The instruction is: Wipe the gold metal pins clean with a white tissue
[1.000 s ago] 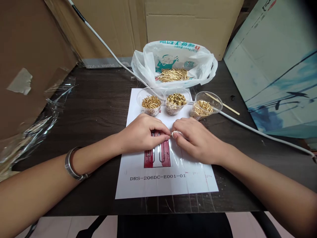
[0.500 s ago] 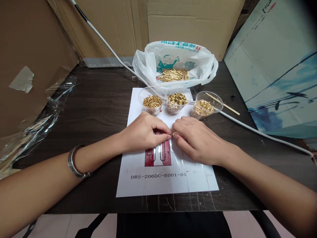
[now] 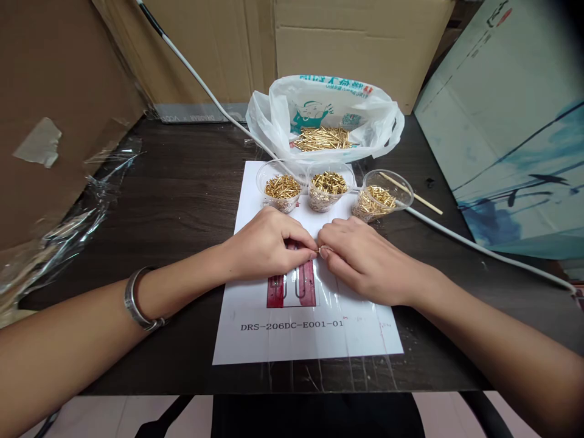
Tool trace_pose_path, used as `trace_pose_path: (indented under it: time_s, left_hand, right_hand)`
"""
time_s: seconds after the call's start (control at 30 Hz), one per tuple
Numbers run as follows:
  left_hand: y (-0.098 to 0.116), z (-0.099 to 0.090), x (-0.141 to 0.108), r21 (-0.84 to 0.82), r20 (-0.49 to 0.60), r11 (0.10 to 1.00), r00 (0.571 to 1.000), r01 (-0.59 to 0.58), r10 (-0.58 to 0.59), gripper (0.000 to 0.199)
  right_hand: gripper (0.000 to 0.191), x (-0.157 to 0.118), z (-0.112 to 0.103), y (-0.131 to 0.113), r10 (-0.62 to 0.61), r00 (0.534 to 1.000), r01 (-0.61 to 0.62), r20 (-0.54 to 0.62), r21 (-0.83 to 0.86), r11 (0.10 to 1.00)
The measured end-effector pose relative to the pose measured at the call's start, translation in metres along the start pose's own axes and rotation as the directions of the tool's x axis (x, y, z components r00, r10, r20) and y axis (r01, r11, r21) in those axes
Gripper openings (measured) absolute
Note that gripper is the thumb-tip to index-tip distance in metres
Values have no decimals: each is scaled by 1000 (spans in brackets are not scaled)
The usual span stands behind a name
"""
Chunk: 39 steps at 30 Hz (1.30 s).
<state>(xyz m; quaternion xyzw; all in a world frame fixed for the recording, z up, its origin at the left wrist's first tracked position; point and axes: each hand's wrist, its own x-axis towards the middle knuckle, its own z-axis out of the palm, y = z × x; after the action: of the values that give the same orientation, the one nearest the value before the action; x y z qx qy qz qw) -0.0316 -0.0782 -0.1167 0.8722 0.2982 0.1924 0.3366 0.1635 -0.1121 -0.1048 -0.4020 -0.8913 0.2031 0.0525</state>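
Note:
My left hand (image 3: 269, 246) is closed in a pinch over the printed sheet (image 3: 246, 344), its thumb and forefinger on a thin brass-coloured pin (image 3: 318, 250). My right hand (image 3: 367, 258) meets it fingertip to fingertip, closed on the pin's other end. Most of the pin is hidden by the fingers. Just beyond the hands stand three clear plastic cups of small brass pieces: a left cup (image 3: 261, 188), a middle cup (image 3: 349, 182) and a right cup (image 3: 404, 198), which leans. Under the hands the sheet carries a red-and-white picture, partly covered.
Behind the cups sits a white plastic bag (image 3: 387, 131) with longer brass pins (image 3: 323, 139). A white cable (image 3: 483, 246) crosses the dark table (image 3: 182, 182). A wooden stick (image 3: 424, 202) lies by the right cup. Cardboard (image 3: 219, 55) and a painted panel (image 3: 515, 164) wall the table.
Both hands keep the same pinch at almost the same spot. The whole view has shifted very slightly; nothing has been let go or picked up.

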Motion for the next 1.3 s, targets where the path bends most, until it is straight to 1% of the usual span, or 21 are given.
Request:
trace_pose_path:
  time_s: [0.27, 0.5, 0.73, 0.83, 0.93, 1.03, 1.3]
  left_hand:
    - [-1, 1, 0, -21, -3, 1000, 1000, -1, 1, 15]
    - [-1, 0, 0, -68, -3, 997, 1000, -28, 28, 13]
    - [-4, -1, 0, -122, 25, 992, 999, 25, -22, 14]
    - [-3, -1, 0, -133, 24, 990, 999, 41, -38, 15]
    - [-2, -1, 0, -142, 7, 988, 998, 56, -55, 16]
    - [-2, -2, -1, -151, 14, 987, 998, 58, -57, 16]
    - [-2, -2, -1, -159, 32, 983, 996, 89, -85, 15]
  right_hand:
    - [17, 1, 3, -4, 10, 998, -14, -55, -82, 997]
    - [18, 1, 2, 1, -22, 995, 21, -99, -10, 1000]
    - [22, 3, 5, 6, -9, 994, 16, -106, 65, 998]
    - [22, 5, 2, 6, 18, 996, -11, -89, 85, 996]
    - [21, 6, -5, 4, 42, 999, -39, -34, 93, 995]
    - [21, 7, -10, 3, 57, 998, -57, 0, 97, 994]
    - [21, 8, -10, 5, 66, 998, -66, 2, 100, 993]
